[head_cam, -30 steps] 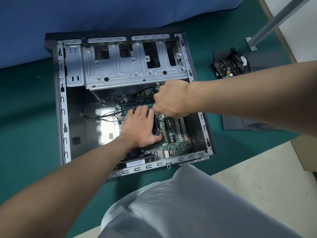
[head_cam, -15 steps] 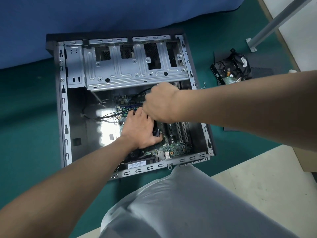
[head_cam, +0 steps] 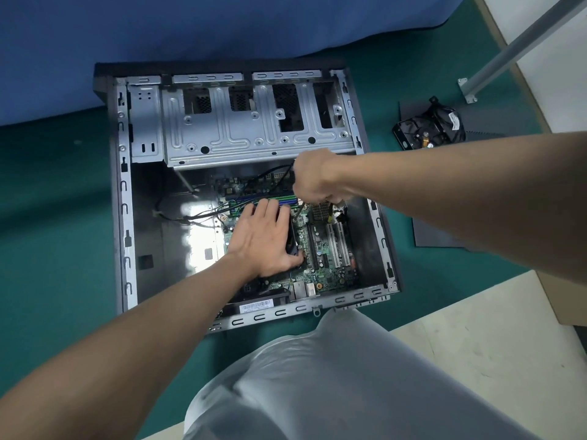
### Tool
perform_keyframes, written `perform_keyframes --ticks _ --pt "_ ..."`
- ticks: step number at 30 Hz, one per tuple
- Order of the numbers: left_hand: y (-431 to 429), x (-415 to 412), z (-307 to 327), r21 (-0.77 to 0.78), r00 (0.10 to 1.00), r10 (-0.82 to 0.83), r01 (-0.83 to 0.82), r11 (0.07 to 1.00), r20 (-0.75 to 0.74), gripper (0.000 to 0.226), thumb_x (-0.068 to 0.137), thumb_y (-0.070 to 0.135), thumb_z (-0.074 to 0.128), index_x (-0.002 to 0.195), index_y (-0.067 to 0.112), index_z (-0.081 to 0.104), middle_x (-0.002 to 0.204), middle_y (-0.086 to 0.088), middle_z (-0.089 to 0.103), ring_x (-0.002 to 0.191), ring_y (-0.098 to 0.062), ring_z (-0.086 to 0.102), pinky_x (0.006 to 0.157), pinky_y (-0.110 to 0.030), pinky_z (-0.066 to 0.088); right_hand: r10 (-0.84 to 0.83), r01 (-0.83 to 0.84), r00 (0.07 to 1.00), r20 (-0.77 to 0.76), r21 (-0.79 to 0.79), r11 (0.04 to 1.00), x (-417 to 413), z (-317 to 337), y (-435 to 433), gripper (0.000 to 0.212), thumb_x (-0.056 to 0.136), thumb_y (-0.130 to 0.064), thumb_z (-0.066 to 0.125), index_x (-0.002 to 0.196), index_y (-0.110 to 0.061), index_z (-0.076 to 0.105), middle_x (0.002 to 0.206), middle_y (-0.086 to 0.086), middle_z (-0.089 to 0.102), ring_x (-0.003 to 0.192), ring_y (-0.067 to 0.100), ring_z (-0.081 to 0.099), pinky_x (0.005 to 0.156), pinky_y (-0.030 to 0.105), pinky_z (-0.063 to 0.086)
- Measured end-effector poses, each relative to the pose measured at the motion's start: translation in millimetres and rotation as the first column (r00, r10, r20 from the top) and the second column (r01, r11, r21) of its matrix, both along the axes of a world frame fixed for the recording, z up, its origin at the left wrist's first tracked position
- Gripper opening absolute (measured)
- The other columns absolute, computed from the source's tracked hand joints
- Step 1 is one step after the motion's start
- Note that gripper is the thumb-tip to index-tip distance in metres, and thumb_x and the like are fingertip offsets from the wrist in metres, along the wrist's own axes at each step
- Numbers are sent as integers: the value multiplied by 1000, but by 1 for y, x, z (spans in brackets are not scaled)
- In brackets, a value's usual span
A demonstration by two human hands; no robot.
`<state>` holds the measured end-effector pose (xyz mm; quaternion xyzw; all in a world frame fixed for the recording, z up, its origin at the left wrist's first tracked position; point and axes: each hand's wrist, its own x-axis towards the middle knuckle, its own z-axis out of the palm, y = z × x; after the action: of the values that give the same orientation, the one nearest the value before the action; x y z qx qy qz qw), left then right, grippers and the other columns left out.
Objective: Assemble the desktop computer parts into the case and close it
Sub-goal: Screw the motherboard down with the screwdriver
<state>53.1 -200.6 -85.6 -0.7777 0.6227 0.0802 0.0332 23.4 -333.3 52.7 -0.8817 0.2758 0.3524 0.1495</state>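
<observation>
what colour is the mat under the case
Teal green mat, clearest in the head view.

Computer case (head_cam: 123, 217): black and silver tower, lying on its side on the green desk (head_cam: 57, 249), top open.
Silver drive cage (head_cam: 254, 134) at the far end.
Green motherboard (head_cam: 330, 265) seated inside, with a black cooler fan (head_cam: 293, 239) on it and loose black cables (head_cam: 203, 214) beside it.
Hard drive (head_cam: 422, 131) and dark side panel (head_cam: 435, 236) lie right of the case, apart from it.

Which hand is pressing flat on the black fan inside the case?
The left hand, fingers straight on the fan; the right hand is curled into a fist, apparently round a thin dark tool.
</observation>
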Motion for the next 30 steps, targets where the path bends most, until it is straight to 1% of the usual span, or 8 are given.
perform_keyframes --ticks 4,8,11,14,18,24,27,30 --pt "3 0 2 -44 1000 -17 16 999 -23 81 70 75 34 111 7 47 105 -8 46 87 -20 27 81 -39 29 108 -110 993 -40 -47 993 -5 -1 4 32 96 -17 48 65 -10 43 65 4 49 60 20 50 50 26 40" --pt "5 -3 2 -25 995 8 -11 1000 -95 91 74 70 44 135 3 37 139 -15 33 126 -29 26 104 -40 14 283 -283 959 -18 -58 957 -11 1 13 10 91 -19 56 89 -9 55 73 3 48 70 23 51 62 30 40" --pt "3 -2 5 24 998 -4 5 1000 -56 97 76 72 33 143 2 28 148 -13 28 137 -29 21 114 -40 9 467 -462 884 2 -140 876 -18 4 15 22 85 -8 54 107 -10 57 82 9 51 78 31 54 62 33 39" --pt "4 -2 7 38 999 6 -5 999 -43 99 77 72 29 147 2 24 155 -11 17 143 -27 8 116 -39 -5 674 -642 738 42 -265 720 -22 8 8 16 89 -9 49 101 -10 59 95 14 58 90 36 60 60 35 35" --pt "3 -2 8 64 1000 -25 26 998 -10 99 79 72 28 146 0 29 154 -15 25 142 -26 15 118 -38 0 730 -697 682 45 -263 667 -22 10 1 14 90 -8 45 79 -16 42 68 5 33 82 33 58 57 34 31" --pt "2 -1 5 4 998 -55 55 998 -39 82 75 71 38 117 2 49 119 -16 55 113 -30 51 109 -40 34 579 -560 813 64 -190 806 -19 1 5 3 85 -9 54 85 -9 50 77 11 40 71 30 49 57 33 34" --pt "1 -1 6 -1 998 -50 50 999 -45 79 75 74 36 111 5 46 104 -10 54 95 -26 52 89 -39 43 239 -229 969 67 -132 964 -11 -8 10 20 86 -8 53 71 -10 41 68 4 36 56 18 41 46 26 33" --pt "0 0 4 -14 998 -55 54 998 -40 80 75 75 32 114 6 41 103 -8 51 91 -23 50 82 -37 43 -65 66 998 11 -60 996 -6 -11 9 9 91 -4 47 85 -5 54 70 4 45 59 17 47 44 21 37"
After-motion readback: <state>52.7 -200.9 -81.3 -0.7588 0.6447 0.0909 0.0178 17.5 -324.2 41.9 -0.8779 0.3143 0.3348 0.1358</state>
